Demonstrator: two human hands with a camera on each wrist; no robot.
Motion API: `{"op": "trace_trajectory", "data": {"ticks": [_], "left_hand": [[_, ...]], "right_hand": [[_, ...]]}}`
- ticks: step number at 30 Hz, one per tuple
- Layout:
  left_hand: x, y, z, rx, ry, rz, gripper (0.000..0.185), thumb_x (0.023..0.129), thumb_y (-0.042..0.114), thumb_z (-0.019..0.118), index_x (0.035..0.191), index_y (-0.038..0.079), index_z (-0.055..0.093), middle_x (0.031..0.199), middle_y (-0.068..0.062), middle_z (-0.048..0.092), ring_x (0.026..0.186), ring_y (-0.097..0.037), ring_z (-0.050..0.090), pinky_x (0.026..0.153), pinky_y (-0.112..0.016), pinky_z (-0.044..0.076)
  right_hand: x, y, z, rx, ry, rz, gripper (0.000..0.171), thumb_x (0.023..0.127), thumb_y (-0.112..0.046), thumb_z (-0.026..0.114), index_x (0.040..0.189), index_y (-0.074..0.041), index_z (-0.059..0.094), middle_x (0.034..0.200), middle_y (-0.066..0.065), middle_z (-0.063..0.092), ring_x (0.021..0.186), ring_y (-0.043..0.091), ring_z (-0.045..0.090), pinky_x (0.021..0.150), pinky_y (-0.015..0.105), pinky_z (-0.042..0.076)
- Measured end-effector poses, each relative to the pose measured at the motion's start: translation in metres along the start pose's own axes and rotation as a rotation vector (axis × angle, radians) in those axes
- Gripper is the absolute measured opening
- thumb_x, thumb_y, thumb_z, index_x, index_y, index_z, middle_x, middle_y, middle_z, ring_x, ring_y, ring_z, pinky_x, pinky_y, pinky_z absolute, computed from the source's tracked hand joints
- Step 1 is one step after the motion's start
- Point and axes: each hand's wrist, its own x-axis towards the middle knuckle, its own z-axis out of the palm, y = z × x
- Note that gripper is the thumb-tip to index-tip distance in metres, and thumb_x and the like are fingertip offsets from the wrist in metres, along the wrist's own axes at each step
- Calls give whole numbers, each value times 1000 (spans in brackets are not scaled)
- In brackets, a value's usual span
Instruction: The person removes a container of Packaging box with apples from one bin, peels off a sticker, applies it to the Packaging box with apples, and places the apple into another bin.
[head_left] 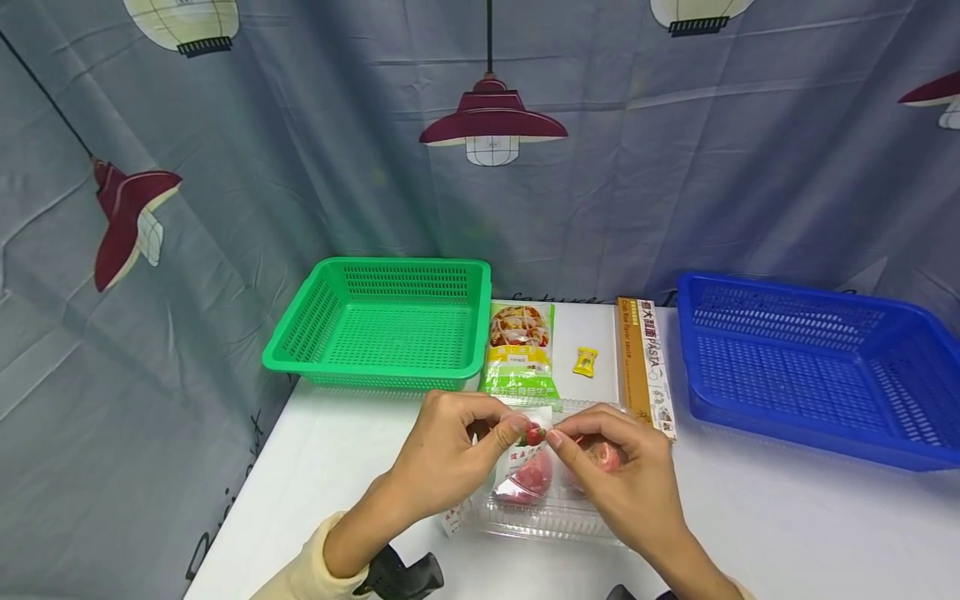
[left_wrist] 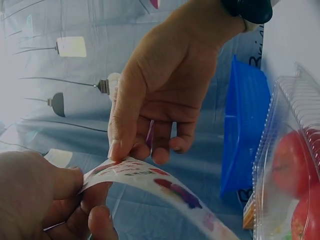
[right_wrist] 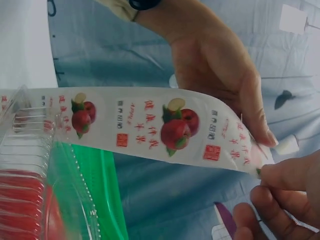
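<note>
Pinching one printed label strip (head_left: 534, 437) between them, the left hand (head_left: 442, 454) and right hand (head_left: 618, 479) work over one clear fruit box (head_left: 540, 500). Two baskets, one green (head_left: 382, 321) and one blue (head_left: 810, 367), stand on the surface (head_left: 787, 525).

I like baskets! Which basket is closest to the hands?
The green basket, just behind the left hand. The blue basket sits farther off to the right.

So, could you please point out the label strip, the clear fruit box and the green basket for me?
label strip (right_wrist: 150, 131), right wrist view, on the middle of its printed face.
clear fruit box (head_left: 540, 521), head view, on its front wall.
green basket (head_left: 360, 365), head view, on its front rim.
</note>
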Motion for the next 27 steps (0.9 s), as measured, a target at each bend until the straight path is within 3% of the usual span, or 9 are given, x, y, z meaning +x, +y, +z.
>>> {"op": "trace_trajectory", "data": {"ticks": [6, 10, 16, 19, 22, 25, 27], "left_hand": [[-2, -1, 0, -16, -20, -47, 26, 100, 21, 60, 80, 12, 75, 57, 11, 45, 49, -4, 36, 43, -22, 31], [-2, -1, 1, -19, -36, -86, 40, 103, 28, 54, 66, 15, 65, 50, 11, 36, 45, -4, 32, 41, -22, 25], [-1, 0, 2, -29, -41, -122, 45, 104, 31, 52, 63, 16, 61, 48, 12, 41, 42, -5, 36, 39, -23, 27], [-1, 0, 2, -36, -38, -97, 43, 103, 29, 53, 63, 15, 61, 50, 12, 42, 43, -5, 37, 40, -23, 28], [0, 0, 4, -28, -43, -33, 41, 103, 26, 54, 64, 14, 61, 54, 11, 39, 47, -4, 35, 43, -21, 28], [1, 1, 6, -9, -44, 30, 35, 102, 23, 56, 69, 15, 65, 57, 11, 40, 50, -3, 34, 45, -20, 28], [1, 1, 7, -10, -52, 58, 34, 102, 22, 56, 70, 14, 66, 59, 11, 40, 51, -2, 33, 45, -20, 28]], "right_hand": [[1, 2, 3, 3, 56, -141, 30, 71, 15, 78, 85, -11, 74, 79, 0, 70, 71, 14, 62, 66, 22, 47], [3, 1, 6, 26, 96, -258, 24, 71, 16, 76, 83, -4, 73, 77, 5, 69, 71, 14, 62, 66, 21, 49], [7, -9, 10, 35, 126, -377, 10, 78, 9, 75, 82, 1, 71, 76, 9, 67, 70, 16, 61, 69, 19, 49], [9, -10, 11, -3, 134, -370, 7, 81, 1, 76, 85, 2, 70, 80, 9, 66, 74, 17, 61, 72, 18, 48], [11, -10, 12, -67, 172, -389, 23, 88, -17, 76, 90, 4, 69, 87, 14, 62, 84, 20, 59, 79, 18, 47], [15, -10, 14, -113, 226, -464, 34, 91, -30, 72, 91, 4, 71, 88, 18, 58, 88, 24, 54, 82, 20, 42], [18, -11, 15, -133, 250, -519, 32, 91, -30, 72, 87, 2, 73, 86, 19, 56, 86, 26, 50, 79, 24, 38]]}}
